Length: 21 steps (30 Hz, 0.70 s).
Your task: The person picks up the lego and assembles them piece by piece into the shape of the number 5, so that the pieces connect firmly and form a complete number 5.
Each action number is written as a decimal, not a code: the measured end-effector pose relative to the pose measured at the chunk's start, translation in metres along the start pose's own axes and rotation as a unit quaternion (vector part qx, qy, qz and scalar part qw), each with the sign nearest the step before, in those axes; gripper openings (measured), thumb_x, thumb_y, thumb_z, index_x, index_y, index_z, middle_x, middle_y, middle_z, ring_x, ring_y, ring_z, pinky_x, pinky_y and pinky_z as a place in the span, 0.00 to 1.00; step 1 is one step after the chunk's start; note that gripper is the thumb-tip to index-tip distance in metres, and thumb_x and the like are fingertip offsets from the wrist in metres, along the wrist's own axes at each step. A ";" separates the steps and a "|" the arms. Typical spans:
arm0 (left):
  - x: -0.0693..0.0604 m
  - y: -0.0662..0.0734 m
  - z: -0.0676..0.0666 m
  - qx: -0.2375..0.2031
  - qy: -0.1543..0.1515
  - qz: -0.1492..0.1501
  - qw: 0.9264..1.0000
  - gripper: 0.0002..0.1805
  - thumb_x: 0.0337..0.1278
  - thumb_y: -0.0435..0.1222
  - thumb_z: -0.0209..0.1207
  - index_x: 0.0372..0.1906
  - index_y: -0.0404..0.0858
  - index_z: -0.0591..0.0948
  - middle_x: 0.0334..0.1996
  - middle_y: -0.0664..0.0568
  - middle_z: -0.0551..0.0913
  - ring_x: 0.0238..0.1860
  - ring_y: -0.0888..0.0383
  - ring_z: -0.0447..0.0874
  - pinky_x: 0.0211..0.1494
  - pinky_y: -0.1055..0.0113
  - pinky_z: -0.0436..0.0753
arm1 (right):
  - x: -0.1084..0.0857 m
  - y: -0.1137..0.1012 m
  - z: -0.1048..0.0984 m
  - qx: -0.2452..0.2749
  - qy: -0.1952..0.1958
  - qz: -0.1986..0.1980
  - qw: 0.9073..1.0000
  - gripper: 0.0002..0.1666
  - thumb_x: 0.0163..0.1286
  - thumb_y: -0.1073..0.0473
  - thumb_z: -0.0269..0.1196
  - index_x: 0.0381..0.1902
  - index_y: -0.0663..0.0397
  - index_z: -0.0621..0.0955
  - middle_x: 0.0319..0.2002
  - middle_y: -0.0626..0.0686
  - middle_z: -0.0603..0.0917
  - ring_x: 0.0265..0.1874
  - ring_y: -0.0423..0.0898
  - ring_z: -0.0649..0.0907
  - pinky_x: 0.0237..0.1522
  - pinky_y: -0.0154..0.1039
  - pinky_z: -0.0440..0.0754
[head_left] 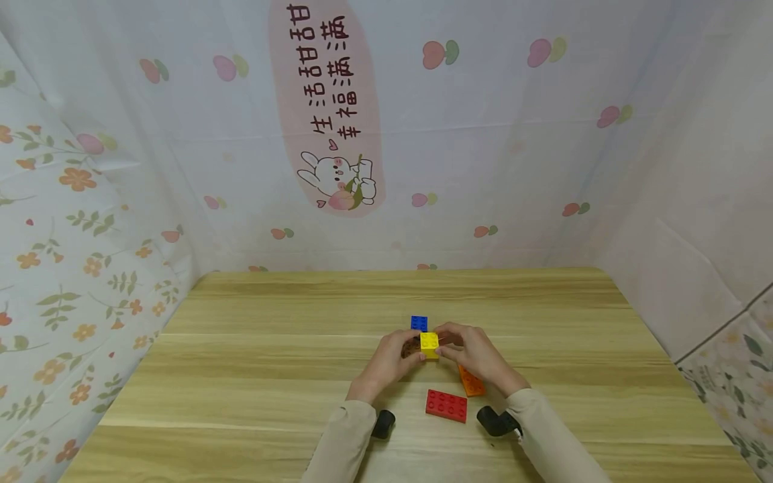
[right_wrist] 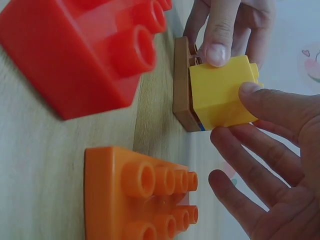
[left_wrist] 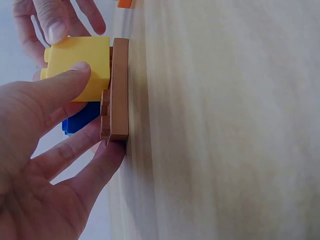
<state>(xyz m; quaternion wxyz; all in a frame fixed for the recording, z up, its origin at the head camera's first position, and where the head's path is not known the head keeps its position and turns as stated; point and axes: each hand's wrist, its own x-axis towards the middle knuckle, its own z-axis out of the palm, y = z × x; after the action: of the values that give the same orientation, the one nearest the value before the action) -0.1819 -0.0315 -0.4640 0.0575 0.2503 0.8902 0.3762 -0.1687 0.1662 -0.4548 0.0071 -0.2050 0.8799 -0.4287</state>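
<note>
A square yellow building brick (head_left: 429, 343) sits over one end of a flat brown brick (left_wrist: 120, 90) lying on the table, slightly tilted in the right wrist view. My left hand (head_left: 386, 362) has its thumb on the yellow brick's near side, with lower fingers touching the end of the brown brick. From the other side, my right hand (head_left: 477, 354) pinches the yellow brick between thumb and fingers. A blue brick (head_left: 419, 323) lies just behind; the left wrist view shows part of it below the yellow one. Whether the yellow brick's underside is fully seated is hidden.
A red brick (head_left: 446, 405) lies on the wooden table (head_left: 253, 389) nearer the person. An orange brick (head_left: 472, 382) is partly under the right wrist. Black wrist camera mounts (head_left: 384, 424) hang below the sleeves. Patterned cloth (head_left: 483, 168) surrounds the table's back and sides.
</note>
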 end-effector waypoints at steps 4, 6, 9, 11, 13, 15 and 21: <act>0.000 0.000 0.000 0.001 0.003 0.000 1.000 0.23 0.58 0.36 0.60 0.58 0.33 0.75 0.52 0.44 0.77 0.52 0.51 0.75 0.56 0.60 0.74 | 0.001 -0.001 0.001 -0.004 0.003 -0.007 1.000 0.17 0.62 0.64 0.64 0.49 0.60 0.79 0.45 0.54 0.82 0.43 0.51 0.82 0.47 0.47 0.79; 0.001 0.000 0.000 0.003 0.006 0.004 1.000 0.22 0.58 0.36 0.61 0.57 0.33 0.75 0.52 0.44 0.78 0.52 0.51 0.75 0.56 0.60 0.74 | 0.001 -0.001 0.001 -0.004 0.006 -0.008 1.000 0.17 0.61 0.64 0.64 0.49 0.59 0.79 0.45 0.54 0.82 0.43 0.51 0.82 0.47 0.48 0.79; 0.001 0.000 0.001 0.007 0.009 0.007 1.000 0.22 0.58 0.36 0.61 0.57 0.33 0.75 0.52 0.44 0.78 0.52 0.52 0.75 0.56 0.60 0.74 | 0.001 -0.001 0.001 -0.002 0.009 -0.012 1.000 0.17 0.61 0.64 0.64 0.49 0.59 0.79 0.45 0.54 0.82 0.43 0.52 0.82 0.47 0.48 0.79; 0.001 0.000 0.001 0.010 0.009 0.005 1.000 0.23 0.58 0.36 0.61 0.57 0.33 0.75 0.52 0.44 0.78 0.52 0.51 0.75 0.56 0.60 0.74 | 0.000 -0.001 0.001 0.000 0.009 -0.013 1.000 0.16 0.61 0.65 0.64 0.48 0.59 0.79 0.45 0.54 0.82 0.43 0.52 0.82 0.47 0.48 0.79; 0.000 0.001 0.002 0.010 0.009 0.002 1.000 0.23 0.58 0.36 0.61 0.58 0.33 0.74 0.52 0.43 0.77 0.52 0.51 0.75 0.56 0.60 0.74 | 0.001 -0.001 0.001 -0.002 0.011 -0.015 1.000 0.16 0.61 0.65 0.64 0.48 0.59 0.79 0.44 0.54 0.82 0.43 0.52 0.82 0.47 0.47 0.79; 0.000 0.001 0.002 0.010 0.010 -0.001 1.000 0.23 0.58 0.36 0.60 0.58 0.33 0.74 0.52 0.43 0.77 0.52 0.51 0.75 0.56 0.60 0.74 | 0.001 -0.002 0.002 -0.003 0.012 -0.015 1.000 0.16 0.61 0.66 0.64 0.47 0.59 0.80 0.44 0.54 0.82 0.43 0.52 0.82 0.46 0.47 0.79; -0.001 0.001 0.003 0.005 0.011 -0.002 1.000 0.24 0.58 0.35 0.61 0.58 0.32 0.74 0.50 0.43 0.78 0.49 0.53 0.76 0.53 0.62 0.76 | 0.000 -0.003 0.002 0.000 0.011 -0.010 1.000 0.16 0.61 0.66 0.64 0.48 0.60 0.79 0.44 0.55 0.82 0.44 0.52 0.82 0.47 0.46 0.79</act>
<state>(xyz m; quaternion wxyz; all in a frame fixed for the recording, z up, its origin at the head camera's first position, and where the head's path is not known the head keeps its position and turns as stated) -0.1798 -0.0294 -0.4652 0.0468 0.2444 0.8933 0.3742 -0.1669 0.1632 -0.4537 -0.0070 -0.2086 0.8779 -0.4310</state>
